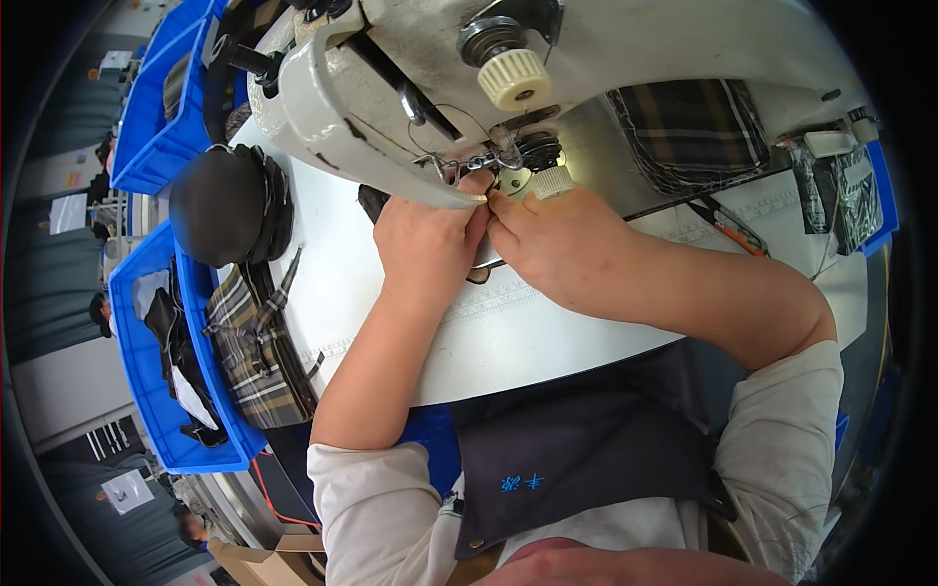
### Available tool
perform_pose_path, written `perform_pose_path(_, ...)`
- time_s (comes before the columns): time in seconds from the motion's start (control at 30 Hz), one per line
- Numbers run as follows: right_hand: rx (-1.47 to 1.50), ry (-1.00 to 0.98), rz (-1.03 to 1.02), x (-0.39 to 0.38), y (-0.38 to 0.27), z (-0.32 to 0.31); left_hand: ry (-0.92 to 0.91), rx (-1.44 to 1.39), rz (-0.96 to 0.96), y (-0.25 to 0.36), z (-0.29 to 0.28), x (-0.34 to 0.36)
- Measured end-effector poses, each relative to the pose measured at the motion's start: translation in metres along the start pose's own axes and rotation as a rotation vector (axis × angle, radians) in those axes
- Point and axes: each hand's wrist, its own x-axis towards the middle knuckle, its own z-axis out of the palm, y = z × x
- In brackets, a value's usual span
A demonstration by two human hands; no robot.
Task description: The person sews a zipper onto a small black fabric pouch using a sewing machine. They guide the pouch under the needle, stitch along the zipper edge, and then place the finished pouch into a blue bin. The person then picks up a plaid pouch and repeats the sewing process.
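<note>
Below the needle area of a white sewing machine (332, 107), my two hands meet with their fingertips close together. My left hand (425, 234) is closed, thumb and forefinger pressed together by the presser foot. From the right, my right hand (557, 239) comes in with its fingers curled into a pinch beside the left fingertips. What they pinch is hidden behind the fingers and the machine head. A dark piece of material (371, 202) peeks out left of my left hand, and a small brown-edged bit (478, 275) shows beneath the hands.
Left of the machine lie stacked black round pieces (220, 205) and plaid fabric pieces (259, 347). Blue bins (137, 381) stand beyond the table edge. Plaid squares (689, 132) lie behind my right hand, with orange-handled snips (733, 234) and a blue tray (884, 195) farther right.
</note>
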Motion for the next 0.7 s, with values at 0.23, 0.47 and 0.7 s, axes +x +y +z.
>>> perform_pose_path(0.23, -0.038, 0.024, 0.024, 0.000, -0.002, 0.003, -0.149, -0.165, -0.112, -0.006, -0.006, 0.003)
perform_pose_path(0.47, -0.021, -0.014, -0.004, 0.000, 0.000, -0.003, -0.165, -0.210, -0.041, -0.009, -0.008, 0.006)
perform_pose_path(0.7, -0.014, -0.004, 0.024, 0.000, -0.001, -0.006, -0.238, -0.227, 0.006, -0.008, -0.020, 0.010)
